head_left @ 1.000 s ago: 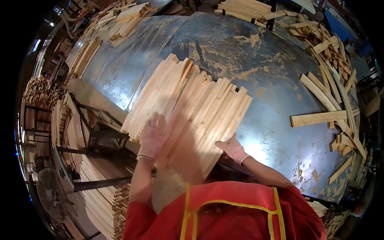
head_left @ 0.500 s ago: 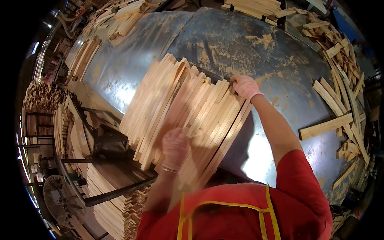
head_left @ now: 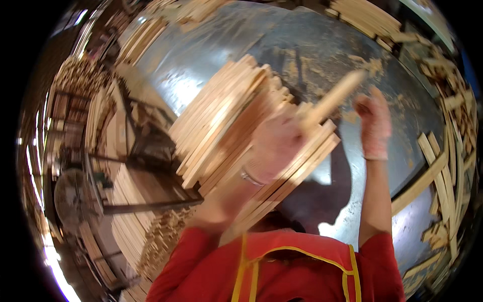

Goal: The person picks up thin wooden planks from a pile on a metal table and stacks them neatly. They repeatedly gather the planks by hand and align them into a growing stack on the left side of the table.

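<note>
My left hand (head_left: 279,143), in a pale pink glove with a band at the wrist, is closed round a wooden strip (head_left: 338,98). That strip is smeared by motion and slants up to the right, over the far right part of the stack. Under it, many light wooden strips (head_left: 216,113) lie side by side in a slanted stack on the metal table (head_left: 347,181). My right hand (head_left: 375,126), gloved too, is raised to the right of the strip's end, apart from it. Its fingers are slightly blurred but spread, with nothing visible between them.
Loose wood offcuts (head_left: 453,166) pile along the table's right edge, and a longer board (head_left: 420,186) pokes inward. More strips (head_left: 365,17) are stacked at the far edge. To the left stand a dark metal frame (head_left: 151,207), stacked strips (head_left: 128,221) and a fan (head_left: 75,199).
My left hand has moved up and right and now holds a strip. My right hand has let go of the stack's far right corner and moved right. The view has shifted.
</note>
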`<action>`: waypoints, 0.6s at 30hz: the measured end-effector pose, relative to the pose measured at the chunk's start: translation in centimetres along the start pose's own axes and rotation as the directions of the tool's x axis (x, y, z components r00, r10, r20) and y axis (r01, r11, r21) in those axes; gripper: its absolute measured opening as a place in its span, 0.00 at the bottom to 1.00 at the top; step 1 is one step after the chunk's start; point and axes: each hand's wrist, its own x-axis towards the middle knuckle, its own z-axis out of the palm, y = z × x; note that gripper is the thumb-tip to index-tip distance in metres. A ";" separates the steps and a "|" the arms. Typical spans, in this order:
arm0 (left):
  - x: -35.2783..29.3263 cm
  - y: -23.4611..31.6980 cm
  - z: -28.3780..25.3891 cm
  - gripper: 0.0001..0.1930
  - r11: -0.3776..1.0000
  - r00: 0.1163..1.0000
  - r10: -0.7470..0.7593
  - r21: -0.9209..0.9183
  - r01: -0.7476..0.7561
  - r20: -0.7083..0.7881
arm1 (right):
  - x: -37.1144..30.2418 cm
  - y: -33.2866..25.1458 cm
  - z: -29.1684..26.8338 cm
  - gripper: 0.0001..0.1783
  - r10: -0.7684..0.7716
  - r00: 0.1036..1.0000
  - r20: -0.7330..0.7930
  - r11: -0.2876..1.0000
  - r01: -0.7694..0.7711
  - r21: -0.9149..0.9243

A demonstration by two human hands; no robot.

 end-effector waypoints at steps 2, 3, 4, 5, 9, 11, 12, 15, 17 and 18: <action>2.3 4.2 -3.2 0.16 0.901 0.878 0.429 0.029 -0.433 -0.212 | -1.5 3.0 -4.3 0.28 0.022 0.999 -0.036 0.970 -0.013 0.245; 2.9 6.3 -5.9 0.17 0.854 0.847 0.510 -0.027 -0.519 -0.150 | -3.5 2.8 -3.9 0.28 -0.082 0.994 0.071 0.988 0.091 -0.128; 2.3 6.5 -5.8 0.18 0.847 0.841 0.527 -0.009 -0.532 -0.125 | -5.6 2.4 -3.6 0.29 -0.192 0.966 0.172 0.854 0.251 -0.456; 1.6 7.0 -5.3 0.18 0.842 0.838 0.537 0.001 -0.539 -0.098 | -7.9 1.2 -2.5 0.29 -0.115 0.957 0.266 0.804 0.247 -0.541; -3.0 2.7 1.0 0.22 0.922 0.998 0.020 -0.387 0.007 0.065 | -14.6 3.3 -0.6 0.31 0.471 0.768 0.434 0.790 -0.586 0.181; -5.6 -1.6 2.0 0.27 0.233 0.671 -0.296 -0.630 0.741 0.680 | -18.4 7.5 2.6 0.32 0.534 0.788 0.305 0.738 -0.611 0.285; -8.8 -5.4 9.6 0.27 0.061 0.705 -0.406 -0.753 0.656 0.581 | -20.4 8.2 5.9 0.33 0.565 0.776 0.280 0.721 -0.630 0.290; -9.0 -7.1 1.4 0.23 0.376 0.665 -0.214 -0.568 0.732 0.715 | -23.2 9.4 9.2 0.42 0.549 0.811 0.203 0.823 -0.567 0.041; -10.8 -11.5 0.7 0.17 0.582 0.847 -0.144 -0.649 0.491 0.511 | -23.8 9.5 7.9 0.47 0.454 0.884 0.112 0.884 -0.431 -0.180; -12.7 -13.7 1.5 0.16 0.909 0.997 -0.025 -0.418 -0.010 -0.078 | -23.6 10.5 5.6 0.48 0.379 0.925 0.016 0.888 -0.359 -0.287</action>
